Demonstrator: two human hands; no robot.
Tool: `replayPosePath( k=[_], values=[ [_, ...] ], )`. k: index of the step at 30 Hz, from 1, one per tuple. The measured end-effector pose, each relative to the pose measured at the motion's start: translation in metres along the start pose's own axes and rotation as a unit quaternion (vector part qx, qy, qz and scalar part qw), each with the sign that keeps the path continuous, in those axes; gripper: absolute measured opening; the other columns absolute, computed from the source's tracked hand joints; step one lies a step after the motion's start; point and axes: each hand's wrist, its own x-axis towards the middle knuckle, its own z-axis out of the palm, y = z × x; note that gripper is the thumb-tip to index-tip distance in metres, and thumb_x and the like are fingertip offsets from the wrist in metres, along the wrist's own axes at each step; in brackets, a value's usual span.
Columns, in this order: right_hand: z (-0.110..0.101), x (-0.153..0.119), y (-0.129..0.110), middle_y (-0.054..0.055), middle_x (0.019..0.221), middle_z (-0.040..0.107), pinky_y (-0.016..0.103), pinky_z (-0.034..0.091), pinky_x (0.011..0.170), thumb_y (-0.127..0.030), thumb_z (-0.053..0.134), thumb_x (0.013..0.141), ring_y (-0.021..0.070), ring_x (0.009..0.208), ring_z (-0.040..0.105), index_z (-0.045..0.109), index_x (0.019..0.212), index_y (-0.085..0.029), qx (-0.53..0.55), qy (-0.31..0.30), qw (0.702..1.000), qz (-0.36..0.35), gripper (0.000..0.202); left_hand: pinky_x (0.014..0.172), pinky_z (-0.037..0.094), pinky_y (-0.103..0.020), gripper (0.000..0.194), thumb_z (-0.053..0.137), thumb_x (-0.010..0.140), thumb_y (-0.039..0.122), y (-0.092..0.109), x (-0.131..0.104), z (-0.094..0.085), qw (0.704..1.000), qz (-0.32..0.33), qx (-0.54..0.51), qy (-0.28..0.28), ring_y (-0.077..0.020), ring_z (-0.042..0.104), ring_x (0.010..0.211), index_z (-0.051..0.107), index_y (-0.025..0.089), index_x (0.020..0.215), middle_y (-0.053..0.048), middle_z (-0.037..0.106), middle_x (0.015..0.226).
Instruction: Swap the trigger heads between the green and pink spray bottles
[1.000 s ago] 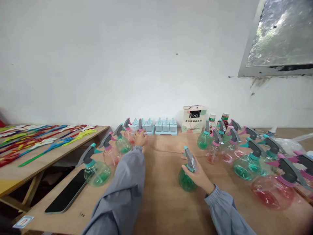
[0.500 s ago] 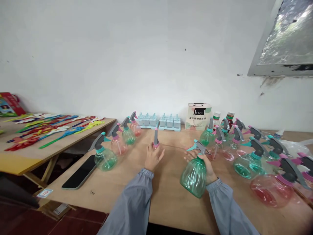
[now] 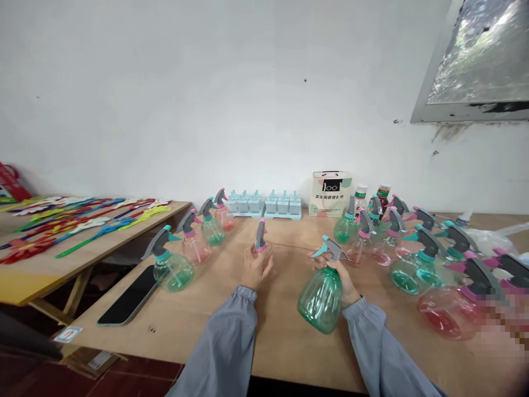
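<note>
Both forearms (image 3: 221, 344) are being held forward, the right hand (image 3: 346, 281) being curled closed about the neck and right side of a green spray bottle (image 3: 320, 300); this bottle is being held tilted, its long axis slanting from the grip down and leftward to the base, its turquoise nozzle (image 3: 319, 252) being aimed left; left of that grip, a pink spray bottle (image 3: 260, 237) is being clasped by the left hand (image 3: 255, 267), its body mostly being hidden; above that hand, its grey head is being pointed towards the wall (image 3: 248, 121).
</note>
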Motion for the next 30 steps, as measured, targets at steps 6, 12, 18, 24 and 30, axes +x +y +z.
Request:
replayPosePath(
  k=[6,12,18,24,30],
  values=[
    [0.0,-0.0008,0.0019,-0.001,0.08,0.07,0.027,0.047,0.061,-0.033,0.072,0.064,0.017,0.073,0.061,0.067,0.089,-0.026,0.0,0.043,0.999,-0.006,0.026,0.089,0.054,-0.04,0.038,0.057,0.087,0.031,-0.0053,0.0001,-0.0019,0.998,0.05,0.042,0.008,-0.0269,0.057,0.107,0.068,0.021,0.122,-0.014,0.057,0.112],
    [0.0,-0.0016,-0.0032,0.0,0.088,0.072,0.027,0.046,0.065,-0.031,0.073,0.063,0.0177,0.079,0.061,0.067,0.09,-0.027,-0.017,0.029,0.999,0.009,0.029,0.087,0.055,-0.039,0.034,0.057,0.087,0.031,-0.0034,0.0,0.0009,0.997,0.053,0.052,0.036,-0.0261,0.058,0.105,0.071,0.022,0.117,-0.013,0.058,0.111],
    [-0.0045,-0.0034,-0.0013,0.001,0.081,0.069,0.028,0.044,0.063,-0.034,0.073,0.062,0.0182,0.074,0.06,0.066,0.08,-0.024,-0.078,0.049,0.996,-0.017,0.021,0.09,0.054,-0.04,0.034,0.055,0.088,0.03,-0.0006,0.0015,-0.0008,0.998,0.052,0.024,0.039,-0.0253,0.057,0.106,0.07,0.023,0.118,-0.012,0.058,0.11],
    [-0.0065,-0.0025,-0.0036,0.003,0.09,0.071,0.029,0.048,0.066,-0.034,0.069,0.067,0.0192,0.082,0.062,0.067,0.088,-0.025,-0.066,0.005,0.998,-0.023,0.023,0.089,0.054,-0.039,0.034,0.055,0.088,0.03,-0.0004,0.0017,-0.0019,0.999,0.04,0.018,0.022,-0.0243,0.057,0.104,0.069,0.023,0.119,-0.012,0.057,0.111],
    [-0.0073,-0.004,-0.0045,0.001,0.08,0.069,0.028,0.046,0.06,-0.036,0.075,0.065,0.0158,0.066,0.057,0.067,0.09,-0.025,-0.073,0.029,0.995,-0.058,0.029,0.088,0.054,-0.039,0.035,0.054,0.089,0.03,0.0003,0.0018,-0.0028,0.998,0.048,0.019,0.023,-0.0244,0.057,0.102,0.068,0.023,0.12,-0.012,0.057,0.11]
  ],
)
